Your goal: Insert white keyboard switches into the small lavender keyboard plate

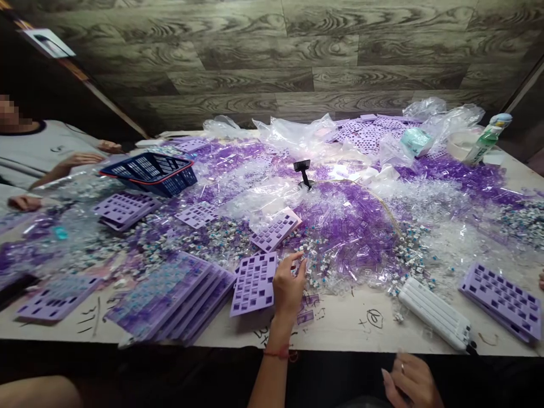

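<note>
My left hand [291, 277], with a red cord on its wrist, reaches over the table's front middle. Its thumb and index finger are curled close together by a pile of small white-and-blue keyboard switches [317, 263]; anything between the fingertips is too small to make out. Just left of this hand, a purple keyboard plate [254, 283] with square holes sits tilted, partly covered by the hand. Another purple plate [274, 231] lies behind it. Below the front edge is my right hand [410, 379], wearing a ring, thumb apart from the loosely bent fingers, nothing visible in it.
A stack of purple plates with clear parts [170, 300] stands at left front. A white power strip [436, 314] and more purple plates [501, 300] lie right. Behind are a blue basket [153, 173], a black stand [304, 173], plastic bags and a bottle [484, 139]. People's hands [80, 160] show left.
</note>
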